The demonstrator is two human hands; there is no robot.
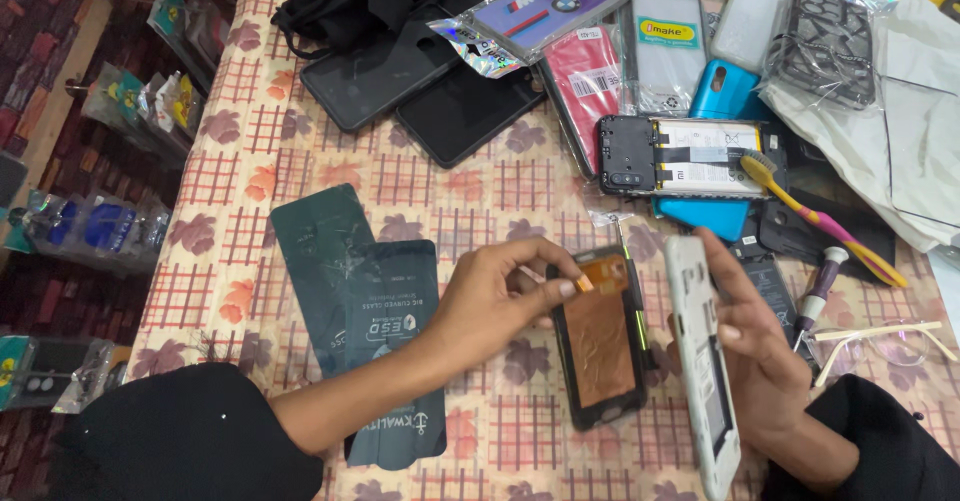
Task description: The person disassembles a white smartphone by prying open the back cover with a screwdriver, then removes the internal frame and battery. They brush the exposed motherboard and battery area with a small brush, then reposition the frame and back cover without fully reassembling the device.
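Left hand (500,296) is reached in from the near left, forearm bare, dark sleeve pushed up to the elbow. Its thumb and forefinger are pinched together, the other fingers curled. Right hand (755,346) is held on the right, palm turned left, fingers loosely wrapped, wrist covered by a dark sleeve.

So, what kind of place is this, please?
Probably a small phone repair stall or shop. The left hand touches an opened phone with a copper-coloured back, the right hand holds a white phone frame, and packaged phone cases and a screwdriver lie on the checked tablecloth.
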